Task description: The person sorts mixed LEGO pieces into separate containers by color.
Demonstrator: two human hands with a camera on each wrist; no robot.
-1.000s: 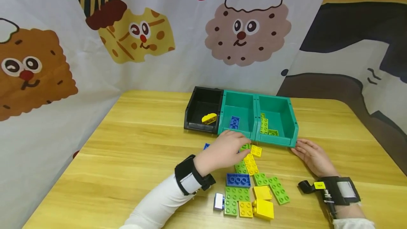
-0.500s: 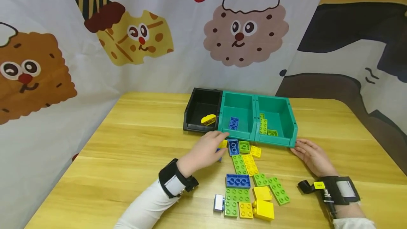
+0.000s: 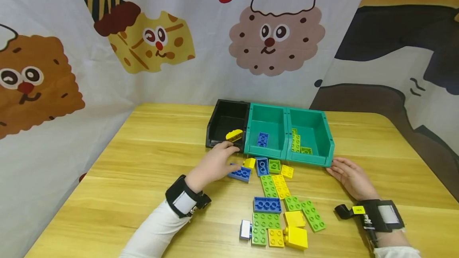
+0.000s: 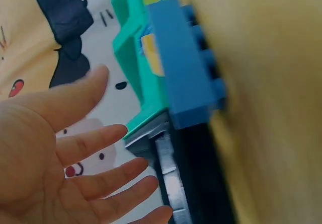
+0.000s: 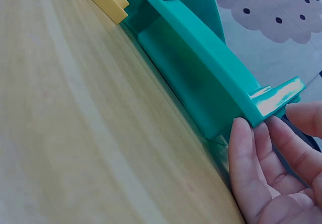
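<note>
Blue brick (image 3: pixel 242 174) lies just right of the empty, loosely spread left hand (image 3: pixel 210 165) — nearer, I judge — its long axis roughly along the worktop's (image 3: pixel 143 150) far edge; right hand (image 3: pixel 354 180) touches the green bin (image 3: pixel 310 160), fingers extended.

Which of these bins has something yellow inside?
The black bin at the left end; the teal middle bin shows only blue inside, the teal right bin only green.
</note>
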